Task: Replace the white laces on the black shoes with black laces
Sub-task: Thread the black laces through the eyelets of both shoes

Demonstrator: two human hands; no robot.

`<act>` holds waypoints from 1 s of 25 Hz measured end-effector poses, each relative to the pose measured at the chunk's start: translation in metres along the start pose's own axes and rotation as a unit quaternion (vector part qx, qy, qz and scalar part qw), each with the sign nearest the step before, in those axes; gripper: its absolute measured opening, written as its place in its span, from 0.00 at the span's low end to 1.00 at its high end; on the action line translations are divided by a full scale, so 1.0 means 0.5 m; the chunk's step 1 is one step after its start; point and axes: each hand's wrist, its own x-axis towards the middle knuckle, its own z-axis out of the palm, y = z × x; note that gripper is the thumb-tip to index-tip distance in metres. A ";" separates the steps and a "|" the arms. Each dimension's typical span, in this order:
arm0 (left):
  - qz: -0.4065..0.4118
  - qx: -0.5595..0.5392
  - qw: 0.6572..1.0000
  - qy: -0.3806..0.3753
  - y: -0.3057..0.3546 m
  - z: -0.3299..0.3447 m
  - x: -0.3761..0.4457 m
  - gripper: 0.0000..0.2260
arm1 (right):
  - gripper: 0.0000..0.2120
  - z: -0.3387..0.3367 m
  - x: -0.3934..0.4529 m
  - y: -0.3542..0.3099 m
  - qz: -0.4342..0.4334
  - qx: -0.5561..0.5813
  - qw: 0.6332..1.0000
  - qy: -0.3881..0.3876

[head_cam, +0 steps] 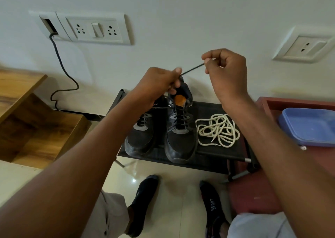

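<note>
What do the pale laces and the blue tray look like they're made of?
The white laces look like braided cotton or a similar fibre: matte, off-white, with a rope-like weave. The blue tray looks like moulded plastic: smooth, slightly glossy, with rounded corners.

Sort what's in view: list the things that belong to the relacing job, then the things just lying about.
Job: black shoes, black lace pinched between left hand and right hand, white laces.

Lying about: blue tray, wall sockets, black cable, wooden shelf.

Single head-worn wide-angle view, looking forward and down past both forearms, close over a low rack [213, 162] against wall [172, 11].
</note>
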 end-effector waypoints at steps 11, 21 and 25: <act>0.033 -0.044 0.994 -0.094 -0.031 0.022 0.004 0.16 | 0.01 0.041 -0.017 0.043 0.088 -0.043 0.976 -0.195; -0.006 0.184 0.979 0.082 -0.083 0.074 -0.010 0.04 | 0.05 0.053 -0.022 0.085 0.131 -0.073 0.972 -0.182; -0.034 0.027 0.995 0.092 -0.090 0.124 0.000 0.05 | 0.04 0.058 -0.019 0.095 0.121 -0.068 0.980 -0.145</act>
